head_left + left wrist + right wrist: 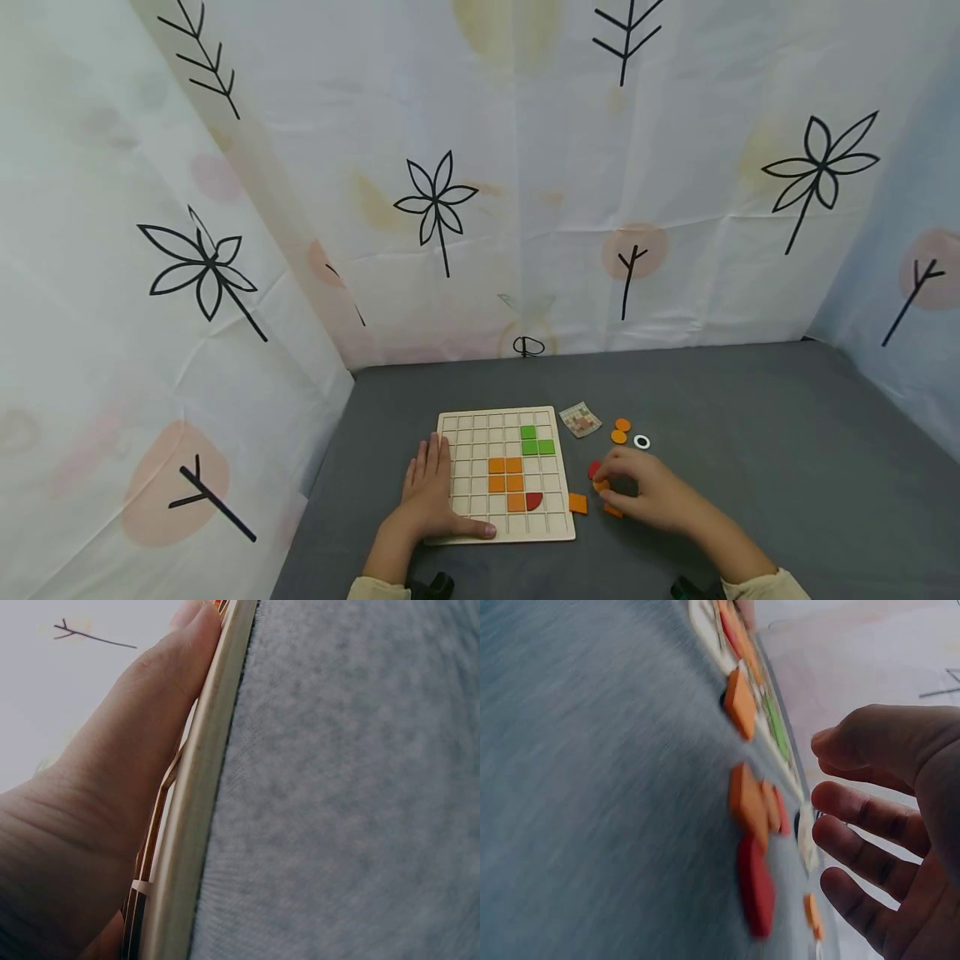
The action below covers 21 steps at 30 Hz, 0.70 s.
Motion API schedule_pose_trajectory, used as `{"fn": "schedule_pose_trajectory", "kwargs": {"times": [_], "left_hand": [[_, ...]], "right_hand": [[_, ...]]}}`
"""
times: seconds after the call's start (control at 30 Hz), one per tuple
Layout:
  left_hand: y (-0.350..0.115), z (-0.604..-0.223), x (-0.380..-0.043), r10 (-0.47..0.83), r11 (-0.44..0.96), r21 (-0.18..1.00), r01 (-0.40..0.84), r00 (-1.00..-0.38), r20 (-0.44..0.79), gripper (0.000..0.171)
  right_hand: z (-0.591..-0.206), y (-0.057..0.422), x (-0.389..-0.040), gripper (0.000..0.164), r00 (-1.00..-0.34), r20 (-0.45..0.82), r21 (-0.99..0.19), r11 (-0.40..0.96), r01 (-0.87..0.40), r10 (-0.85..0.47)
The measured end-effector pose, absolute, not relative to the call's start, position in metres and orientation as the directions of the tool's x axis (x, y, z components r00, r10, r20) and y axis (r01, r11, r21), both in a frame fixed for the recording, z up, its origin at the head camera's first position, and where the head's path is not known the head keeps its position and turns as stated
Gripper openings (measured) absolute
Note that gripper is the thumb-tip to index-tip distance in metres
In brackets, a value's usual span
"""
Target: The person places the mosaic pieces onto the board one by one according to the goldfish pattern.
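Behind a grey tabletop (750,433) hangs a patterned white cloth (555,167). On the tabletop lies a gridded wooden board (470,436), the left hand (430,497) resting on its left side, fingers straight. Right of it, the right hand (651,493), thumb and fingers slightly parted and gripping nothing, is poised by an orange disc (601,486), near an orange square tile (577,503).

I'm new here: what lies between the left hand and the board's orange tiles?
Between the left hand and orange tiles, the head view shows only bare squares of the board.
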<state>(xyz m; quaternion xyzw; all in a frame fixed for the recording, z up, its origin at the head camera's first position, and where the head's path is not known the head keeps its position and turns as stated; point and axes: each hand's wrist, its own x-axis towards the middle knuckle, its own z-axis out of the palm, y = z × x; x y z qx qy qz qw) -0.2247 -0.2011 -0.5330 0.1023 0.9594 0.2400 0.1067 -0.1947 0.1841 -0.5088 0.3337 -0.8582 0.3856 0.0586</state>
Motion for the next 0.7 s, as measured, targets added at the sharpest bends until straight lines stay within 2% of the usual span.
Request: {"fn": "schedule_pose_trajectory", "kwargs": {"times": [0.1,0.33,0.7], "left_hand": [[-0.202,-0.534,-0.226,0.251,0.86,0.489,0.147,-0.956,-0.154,0.169],[-0.203,-0.539,-0.228,0.245,0.86,0.49,0.138,-0.956,-0.16,0.17],[-0.204,-0.54,-0.226,0.26,0.845,0.51,0.159,-0.956,-0.133,0.172]], "right_hand": [[-0.513,0.193,-0.19,0.02,-0.788,0.344,-0.614,0.512,-0.6,-0.51],[-0.515,0.198,-0.181,0.023,-0.864,0.201,-0.61,0.631,-0.479,-0.461],[-0.518,0.196,-0.181,0.022,-0.862,0.199,-0.592,0.644,-0.484,-0.466]]}}
